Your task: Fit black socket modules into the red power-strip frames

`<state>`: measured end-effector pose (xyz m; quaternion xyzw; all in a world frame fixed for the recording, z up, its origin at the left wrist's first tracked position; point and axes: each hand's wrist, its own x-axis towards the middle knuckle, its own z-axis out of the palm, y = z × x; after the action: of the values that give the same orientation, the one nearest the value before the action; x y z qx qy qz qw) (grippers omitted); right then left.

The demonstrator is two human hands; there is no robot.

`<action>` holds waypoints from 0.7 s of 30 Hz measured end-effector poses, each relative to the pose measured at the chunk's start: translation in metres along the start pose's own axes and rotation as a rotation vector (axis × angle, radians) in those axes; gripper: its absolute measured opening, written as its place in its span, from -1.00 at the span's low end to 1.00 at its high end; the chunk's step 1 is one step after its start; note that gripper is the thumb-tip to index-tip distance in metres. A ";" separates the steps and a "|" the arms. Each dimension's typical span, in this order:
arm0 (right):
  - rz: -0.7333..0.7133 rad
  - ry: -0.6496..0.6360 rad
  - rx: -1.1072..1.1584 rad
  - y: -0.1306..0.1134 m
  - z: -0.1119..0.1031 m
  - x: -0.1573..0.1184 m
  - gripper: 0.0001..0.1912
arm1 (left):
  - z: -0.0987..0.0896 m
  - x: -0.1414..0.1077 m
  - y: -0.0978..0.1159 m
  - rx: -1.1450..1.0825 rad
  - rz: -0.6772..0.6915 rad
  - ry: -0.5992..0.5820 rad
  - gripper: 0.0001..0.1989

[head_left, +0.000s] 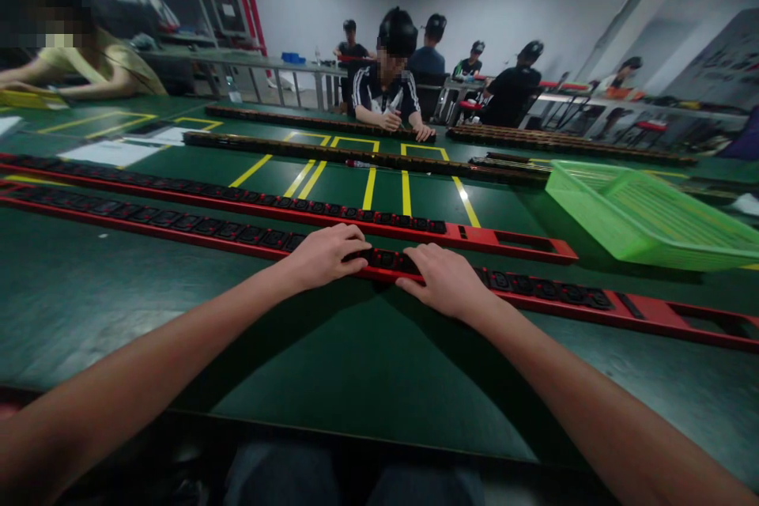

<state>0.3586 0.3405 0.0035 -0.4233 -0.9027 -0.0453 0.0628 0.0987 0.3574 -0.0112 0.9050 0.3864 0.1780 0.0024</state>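
A long red power strip [537, 288] with a row of black sockets lies across the table in front of me. My left hand [325, 257] grips it near the middle, its fingers over the sockets and its thumb by the near edge. A short way to the right, my right hand [444, 277] is on the same strip, fingers curled over the top and thumb at the near side. A few sockets show between the two hands. Just beyond lies a second red power strip [332, 211], roughly parallel and touched by neither hand.
A green plastic basket [628, 241] stands at the right. Dark long strips [285, 146] lie farther back on the green table [356, 379], which has yellow tape lines. White papers [110, 152] are at the left. A person [385, 91] works across the table; another leans in at far left.
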 end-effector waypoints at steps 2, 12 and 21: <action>-0.004 0.006 0.002 0.000 0.001 0.000 -0.53 | 0.001 0.000 0.004 0.018 0.004 0.007 -0.68; -0.111 0.025 0.030 -0.002 0.003 -0.003 -0.49 | 0.005 -0.004 0.005 0.001 0.163 0.084 -0.72; -0.129 0.025 0.005 -0.001 0.006 -0.002 -0.51 | -0.001 -0.001 0.005 -0.002 0.199 0.045 -0.73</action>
<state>0.3586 0.3386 -0.0025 -0.3633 -0.9274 -0.0522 0.0720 0.1008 0.3533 -0.0097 0.9346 0.2946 0.1980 -0.0232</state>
